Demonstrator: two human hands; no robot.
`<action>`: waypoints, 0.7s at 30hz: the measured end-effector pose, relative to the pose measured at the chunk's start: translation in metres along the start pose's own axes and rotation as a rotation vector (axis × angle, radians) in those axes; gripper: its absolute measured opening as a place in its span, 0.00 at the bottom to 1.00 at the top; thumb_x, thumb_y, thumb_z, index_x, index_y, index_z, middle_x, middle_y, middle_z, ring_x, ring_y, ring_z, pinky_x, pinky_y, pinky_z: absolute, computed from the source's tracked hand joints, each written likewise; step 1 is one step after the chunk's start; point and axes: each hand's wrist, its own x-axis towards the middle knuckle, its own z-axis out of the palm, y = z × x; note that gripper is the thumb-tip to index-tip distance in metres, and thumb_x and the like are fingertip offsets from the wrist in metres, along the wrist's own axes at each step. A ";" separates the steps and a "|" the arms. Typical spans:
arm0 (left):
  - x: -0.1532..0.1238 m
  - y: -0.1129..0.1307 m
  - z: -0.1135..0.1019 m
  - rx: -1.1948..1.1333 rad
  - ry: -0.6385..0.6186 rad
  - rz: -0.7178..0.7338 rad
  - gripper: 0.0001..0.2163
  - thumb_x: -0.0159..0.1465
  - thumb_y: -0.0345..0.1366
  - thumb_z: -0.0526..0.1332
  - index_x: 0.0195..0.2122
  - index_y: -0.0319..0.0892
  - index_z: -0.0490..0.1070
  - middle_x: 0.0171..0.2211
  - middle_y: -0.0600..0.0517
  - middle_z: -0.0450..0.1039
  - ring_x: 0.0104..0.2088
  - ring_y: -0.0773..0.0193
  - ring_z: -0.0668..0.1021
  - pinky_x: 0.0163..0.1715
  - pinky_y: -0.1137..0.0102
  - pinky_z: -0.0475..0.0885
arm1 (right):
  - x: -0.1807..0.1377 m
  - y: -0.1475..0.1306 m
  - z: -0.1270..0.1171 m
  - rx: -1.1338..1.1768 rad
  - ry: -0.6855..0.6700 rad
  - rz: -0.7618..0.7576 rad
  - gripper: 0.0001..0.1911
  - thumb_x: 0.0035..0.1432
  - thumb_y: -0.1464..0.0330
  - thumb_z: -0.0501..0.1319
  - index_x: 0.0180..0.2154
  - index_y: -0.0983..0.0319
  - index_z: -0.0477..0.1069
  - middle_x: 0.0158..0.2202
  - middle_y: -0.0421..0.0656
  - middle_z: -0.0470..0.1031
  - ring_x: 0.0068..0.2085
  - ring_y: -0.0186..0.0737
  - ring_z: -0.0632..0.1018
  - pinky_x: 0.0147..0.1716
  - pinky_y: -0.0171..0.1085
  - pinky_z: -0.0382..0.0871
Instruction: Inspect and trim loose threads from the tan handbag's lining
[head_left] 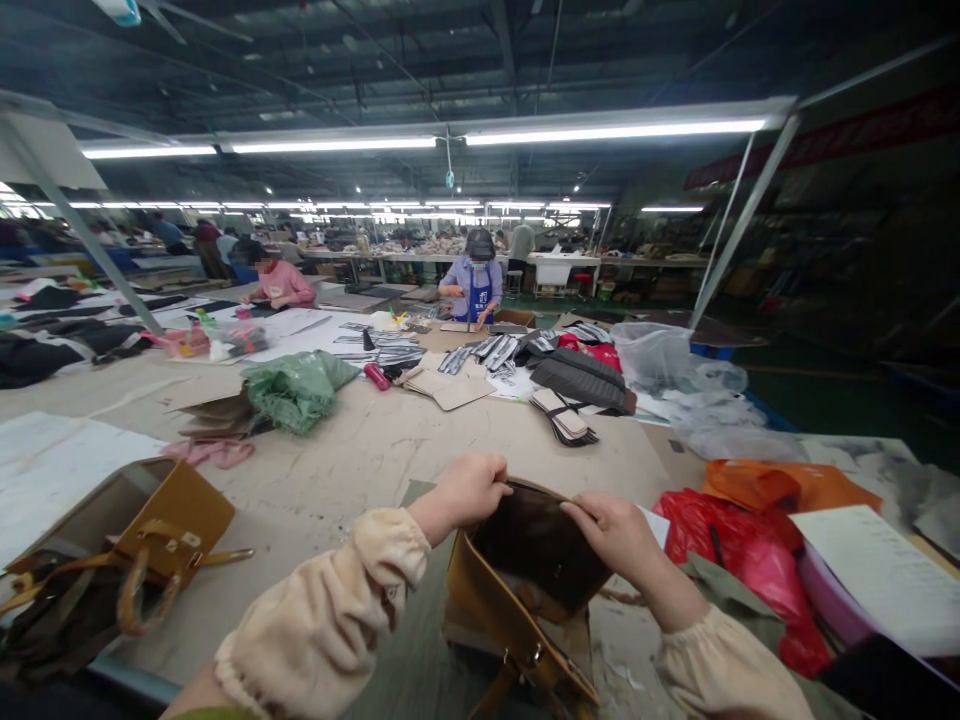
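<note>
A mustard-brown handbag (495, 600) stands in front of me on the table, its top open and its dark lining showing. My left hand (474, 490) is closed on the far rim of the bag, near its left corner. Further right along that same rim, my right hand (611, 535) pinches the edge between thumb and fingers. Metal fittings and a strap hang at the bag's near side. A second mustard-brown bag (176, 515) with looped handles lies at the left, apart from my hands.
A green sack (296, 390) and stacked boards (217, 405) lie beyond, left. Striped pieces and a dark grey bundle (581, 378) are at the far middle. Red plastic bags (750, 560) and papers (885, 570) crowd the right. A co-worker (476, 280) in a blue apron works across the table.
</note>
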 end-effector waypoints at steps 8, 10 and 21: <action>0.009 -0.004 0.008 -0.116 0.028 -0.092 0.05 0.56 0.38 0.59 0.29 0.43 0.70 0.27 0.54 0.73 0.29 0.65 0.73 0.28 0.73 0.63 | 0.005 -0.001 -0.002 0.016 -0.033 0.009 0.22 0.64 0.58 0.46 0.25 0.59 0.70 0.25 0.41 0.73 0.29 0.37 0.73 0.31 0.33 0.60; 0.010 -0.003 0.009 -0.098 0.036 -0.092 0.06 0.57 0.39 0.58 0.30 0.43 0.70 0.27 0.53 0.74 0.29 0.64 0.73 0.28 0.72 0.63 | 0.004 -0.001 -0.002 0.016 -0.038 0.013 0.23 0.64 0.58 0.45 0.25 0.59 0.69 0.24 0.41 0.72 0.29 0.37 0.73 0.31 0.33 0.60; 0.006 -0.001 0.011 -0.066 0.076 -0.109 0.05 0.57 0.37 0.57 0.29 0.42 0.69 0.27 0.52 0.73 0.29 0.64 0.73 0.27 0.72 0.63 | 0.005 -0.005 -0.018 0.129 -0.185 0.020 0.19 0.62 0.55 0.49 0.44 0.55 0.72 0.42 0.41 0.77 0.41 0.42 0.76 0.38 0.36 0.65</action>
